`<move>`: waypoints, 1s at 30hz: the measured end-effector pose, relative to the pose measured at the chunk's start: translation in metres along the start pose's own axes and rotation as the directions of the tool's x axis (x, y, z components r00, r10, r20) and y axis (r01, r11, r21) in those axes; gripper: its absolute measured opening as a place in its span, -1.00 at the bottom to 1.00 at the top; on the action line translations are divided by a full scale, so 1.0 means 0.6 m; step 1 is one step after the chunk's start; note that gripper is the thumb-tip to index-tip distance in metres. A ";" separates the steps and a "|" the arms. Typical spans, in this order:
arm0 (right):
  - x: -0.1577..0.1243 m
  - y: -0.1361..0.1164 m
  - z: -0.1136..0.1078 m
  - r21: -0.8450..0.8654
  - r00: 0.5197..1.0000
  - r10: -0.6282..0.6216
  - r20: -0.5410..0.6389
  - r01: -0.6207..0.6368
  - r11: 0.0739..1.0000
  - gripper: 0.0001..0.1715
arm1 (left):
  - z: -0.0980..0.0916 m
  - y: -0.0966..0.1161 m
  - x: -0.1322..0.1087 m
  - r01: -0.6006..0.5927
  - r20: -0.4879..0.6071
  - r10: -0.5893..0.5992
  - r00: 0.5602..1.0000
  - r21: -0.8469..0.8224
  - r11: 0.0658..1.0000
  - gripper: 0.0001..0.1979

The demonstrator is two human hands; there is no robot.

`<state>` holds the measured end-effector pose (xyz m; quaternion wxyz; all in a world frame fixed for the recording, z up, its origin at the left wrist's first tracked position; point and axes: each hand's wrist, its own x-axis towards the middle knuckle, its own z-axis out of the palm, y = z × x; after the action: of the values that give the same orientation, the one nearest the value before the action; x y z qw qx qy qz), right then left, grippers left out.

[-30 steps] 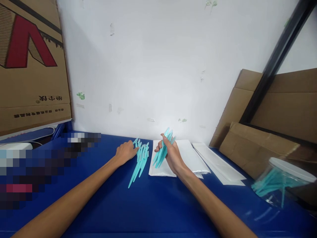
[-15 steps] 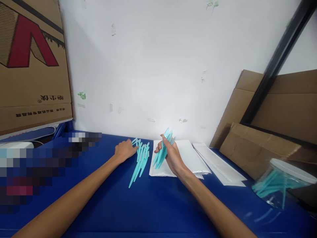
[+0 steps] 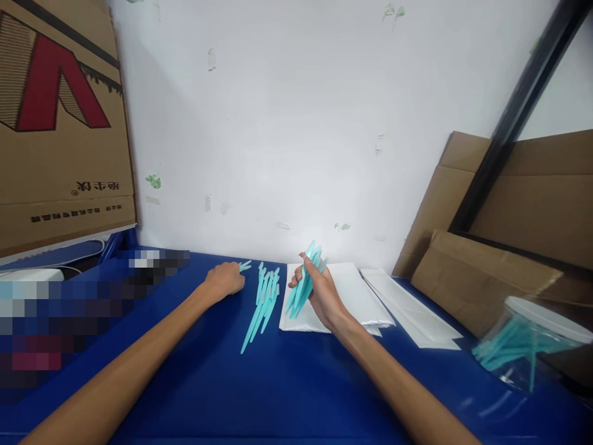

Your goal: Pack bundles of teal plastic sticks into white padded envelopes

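My right hand (image 3: 319, 287) is closed around a bunch of slim teal plastic sticks (image 3: 302, 290) that look like eyebrow razors. It holds them slanted above a stack of white plastic bags (image 3: 352, 296). To the left, my left hand (image 3: 225, 281) is closed low over the blue table, and the ends of a few teal razors (image 3: 245, 266) stick out past its fingers. Its fingertips are mostly hidden behind the back of the hand. Between both hands lies a loose pile of several teal razors (image 3: 265, 303) with paler upper ends, roughly side by side.
Another white bag (image 3: 412, 309) lies right of the stack. A clear tub (image 3: 523, 346) with a white lid, tilted on its side, holds more teal sticks at the right. Cardboard (image 3: 482, 278) leans behind it. A large carton (image 3: 65, 123) stands at the left. A white wall backs the blue table (image 3: 259, 395).
My left hand has moved left, away from the pile, taking a few teal razors with it. My right hand keeps its bunch in nearly the same place.
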<state>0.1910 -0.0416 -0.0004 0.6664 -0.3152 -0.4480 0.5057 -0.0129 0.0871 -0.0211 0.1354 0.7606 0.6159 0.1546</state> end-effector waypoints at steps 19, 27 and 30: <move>-0.006 0.013 0.010 -0.144 0.988 -0.150 -0.047 0.142 0.979 -0.55 | -0.008 0.139 -0.123 0.141 0.156 0.384 0.910 -0.988 0.068 -0.83; -0.021 0.004 0.020 -0.482 0.982 -0.180 0.058 0.185 0.856 -0.60 | 0.018 0.146 -0.137 0.010 0.101 0.527 0.844 -0.985 0.171 -0.64; -0.019 0.008 0.019 -0.474 0.983 -0.170 0.072 0.184 0.861 -0.58 | 0.029 0.148 -0.138 -0.036 0.052 0.475 0.878 -0.984 0.175 -0.57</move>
<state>0.1775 -0.0516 -0.0029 0.6051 -0.4207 -0.5952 0.3202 0.0575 -0.0121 -0.0076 0.6545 0.6163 0.2092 0.3848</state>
